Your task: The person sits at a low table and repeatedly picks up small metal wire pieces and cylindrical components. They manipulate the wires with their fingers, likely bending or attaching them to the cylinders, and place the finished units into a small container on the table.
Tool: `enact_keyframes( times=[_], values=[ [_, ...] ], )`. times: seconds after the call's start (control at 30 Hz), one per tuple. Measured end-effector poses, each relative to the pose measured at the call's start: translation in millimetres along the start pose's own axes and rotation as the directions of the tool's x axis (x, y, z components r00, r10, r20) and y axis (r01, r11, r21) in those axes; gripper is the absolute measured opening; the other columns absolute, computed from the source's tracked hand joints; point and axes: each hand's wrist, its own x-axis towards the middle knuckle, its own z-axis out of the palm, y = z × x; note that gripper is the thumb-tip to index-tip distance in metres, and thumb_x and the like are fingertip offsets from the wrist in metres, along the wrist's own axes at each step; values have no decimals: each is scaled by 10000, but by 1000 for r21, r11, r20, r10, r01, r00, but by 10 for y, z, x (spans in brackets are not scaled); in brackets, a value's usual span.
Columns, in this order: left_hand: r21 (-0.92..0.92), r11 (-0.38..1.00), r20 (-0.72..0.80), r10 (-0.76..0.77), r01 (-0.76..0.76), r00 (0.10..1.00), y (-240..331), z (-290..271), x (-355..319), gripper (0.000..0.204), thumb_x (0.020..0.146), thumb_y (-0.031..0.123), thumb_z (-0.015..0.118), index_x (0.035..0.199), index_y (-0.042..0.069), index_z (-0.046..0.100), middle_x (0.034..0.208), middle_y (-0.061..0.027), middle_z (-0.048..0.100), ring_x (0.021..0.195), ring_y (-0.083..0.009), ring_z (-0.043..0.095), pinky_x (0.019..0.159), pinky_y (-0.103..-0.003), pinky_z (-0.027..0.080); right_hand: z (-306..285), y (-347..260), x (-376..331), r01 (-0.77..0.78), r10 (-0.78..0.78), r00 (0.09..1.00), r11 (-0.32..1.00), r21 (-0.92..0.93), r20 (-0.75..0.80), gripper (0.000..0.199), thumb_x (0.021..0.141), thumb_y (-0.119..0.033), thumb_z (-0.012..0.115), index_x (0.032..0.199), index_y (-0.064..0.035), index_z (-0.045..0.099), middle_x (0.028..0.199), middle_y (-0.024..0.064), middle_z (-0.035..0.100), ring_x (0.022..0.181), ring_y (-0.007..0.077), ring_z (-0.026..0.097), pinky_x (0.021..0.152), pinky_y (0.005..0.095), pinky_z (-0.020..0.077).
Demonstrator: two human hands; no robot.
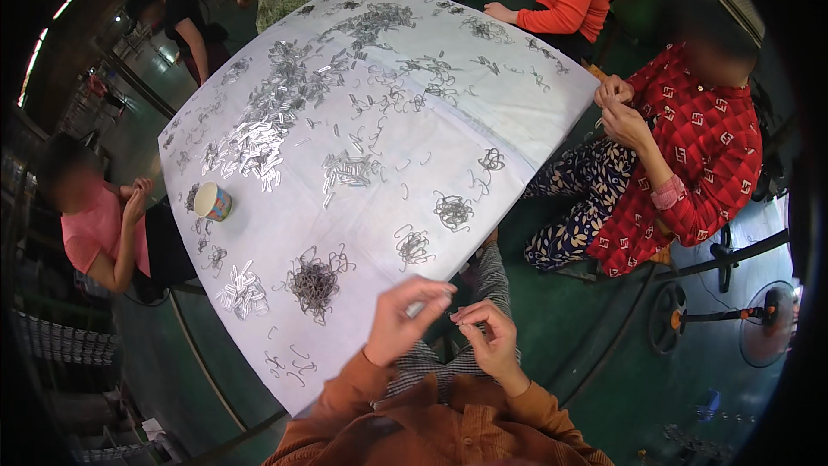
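Looks mid-batch: hooks [313, 286], clips [244, 292] loose on bench [276, 223]. Left fingers [412, 288] curl round silver piece [415, 308]; right fingers [483, 313] pinched, contents unclear.

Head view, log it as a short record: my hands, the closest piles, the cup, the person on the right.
Left hand: curled around a silvery piece
Right hand: beside it; any held item too small to tell
Small hook pile: curved metal pieces, just beyond the left hand
Large hook pile: darker, tangled, further left
Cup: upright on the white table's left side
Person on right: red patterned top, both hands raised together
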Motion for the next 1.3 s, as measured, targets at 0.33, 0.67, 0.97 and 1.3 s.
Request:
enact_keyframes(
  times=[0.33, 0.67, 0.97, 1.3],
  values=[
    [-157, 984, 5, -81, 81, 997, -165, 208, -218, 230, 899, 7, 654, 1127, -14, 650, 951, -75, 699, 925, -118, 668, 858, -264, 527, -23, -36, -106, -22, 19, 999, 993, -118, -29, 67, 820, 36, 664, 862, 2, 624, 904, 114, 646, 844, 214, 647, 766, 296, 506],
    [19, 999, -46, -29, 30, 999, -136, 235, -344, 150, 887, -23, 655, 1036, -25, 669, 984, -85, 710, 911, -129, 672, 833, -267, 528, 25, 17, -143, -38, 31, 999, 983, -178, -42, 85, 817, 32, 677, 874, -8, 628, 904, 106, 634, 834, 216, 643, 745, 292, 502],
    [123, 992, -96, 38, -26, 995, -96, 275, -423, 138, 865, -41, 658, 999, -26, 688, 961, -86, 720, 847, -108, 658, 780, -250, 527, 39, -1, -180, 8, -17, 999, 978, -206, -45, 82, 819, 29, 673, 877, -7, 626, 897, 105, 629, 850, 221, 643, 754, 296, 503],
    [153, 986, -90, 75, -61, 993, -68, 342, -456, 139, 864, -25, 667, 1001, -21, 695, 926, -78, 720, 827, -107, 647, 768, -243, 514, -38, -43, -217, 29, -35, 999, 983, -181, -34, 118, 806, 33, 688, 901, -4, 629, 991, 120, 630, 881, 227, 639, 787, 302, 506]
  ],
)
